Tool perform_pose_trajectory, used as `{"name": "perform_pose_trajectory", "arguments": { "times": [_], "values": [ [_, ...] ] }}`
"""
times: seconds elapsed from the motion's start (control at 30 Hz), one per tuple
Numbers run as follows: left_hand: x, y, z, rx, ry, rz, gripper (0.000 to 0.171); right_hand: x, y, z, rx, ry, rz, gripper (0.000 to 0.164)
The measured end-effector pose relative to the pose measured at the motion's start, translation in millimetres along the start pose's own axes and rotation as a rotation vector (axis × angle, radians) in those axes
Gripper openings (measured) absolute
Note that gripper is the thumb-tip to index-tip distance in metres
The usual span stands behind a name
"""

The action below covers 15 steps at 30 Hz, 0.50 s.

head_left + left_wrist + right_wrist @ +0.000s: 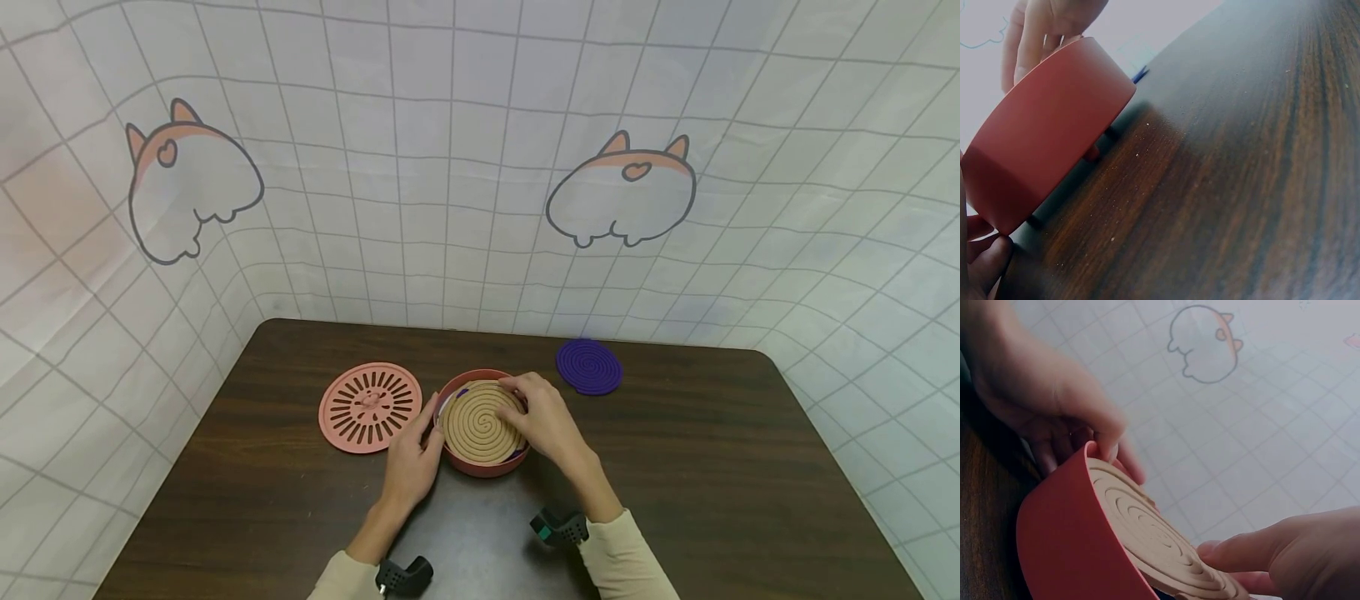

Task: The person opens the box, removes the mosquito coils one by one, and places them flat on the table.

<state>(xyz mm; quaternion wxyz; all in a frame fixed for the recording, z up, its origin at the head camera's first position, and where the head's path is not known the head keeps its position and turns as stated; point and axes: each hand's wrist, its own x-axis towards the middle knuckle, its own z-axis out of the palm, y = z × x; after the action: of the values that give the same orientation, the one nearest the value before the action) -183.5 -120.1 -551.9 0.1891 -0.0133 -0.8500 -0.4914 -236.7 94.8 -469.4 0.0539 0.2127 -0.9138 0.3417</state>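
Note:
A tan spiral mosquito coil [476,433] lies at the mouth of a round red box [483,472], slightly tilted in the right wrist view. Bits of something purple and white show beneath its edge. My left hand [411,467] grips the left side of the box, thumb at the rim and fingers along the outer wall. With thumb on top and fingers at the edge, my right hand [553,425] pinches the right side of the coil. The red wall [1054,125] in the left wrist view hides the coil there.
Left of the box lies a pink slotted lid [371,427] with a small central knob. A purple spiral coil [589,367] rests near the back edge of the dark wooden table [712,467]. Behind the table hangs a white grid-patterned curtain [420,200].

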Motion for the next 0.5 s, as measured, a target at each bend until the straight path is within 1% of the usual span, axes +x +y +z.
{"name": "perform_pose_trajectory", "arguments": {
  "times": [0.13,0.2,0.27,0.37,0.5],
  "values": [
    [-0.2,0.1,0.0,-0.003,0.001,0.002,0.050,0.1,0.7,-1.2,0.091,0.009,-0.004,0.040],
    [-0.3,-0.4,0.5,0.000,0.004,0.008,0.050,0.1,1.7,-1.6,0.129,0.002,0.002,0.042],
    [-0.3,-0.4,0.6,0.003,0.005,0.009,0.050,0.3,2.5,-2.3,0.161,-0.015,0.016,0.045],
    [-0.6,0.4,0.4,0.003,0.004,0.008,0.050,0.6,3.1,-4.3,0.217,-0.056,0.059,0.050],
    [-0.4,1.0,-0.3,0.001,0.000,0.002,0.050,0.8,4.2,-8.4,0.266,-0.105,0.097,0.048]
  ]
}}
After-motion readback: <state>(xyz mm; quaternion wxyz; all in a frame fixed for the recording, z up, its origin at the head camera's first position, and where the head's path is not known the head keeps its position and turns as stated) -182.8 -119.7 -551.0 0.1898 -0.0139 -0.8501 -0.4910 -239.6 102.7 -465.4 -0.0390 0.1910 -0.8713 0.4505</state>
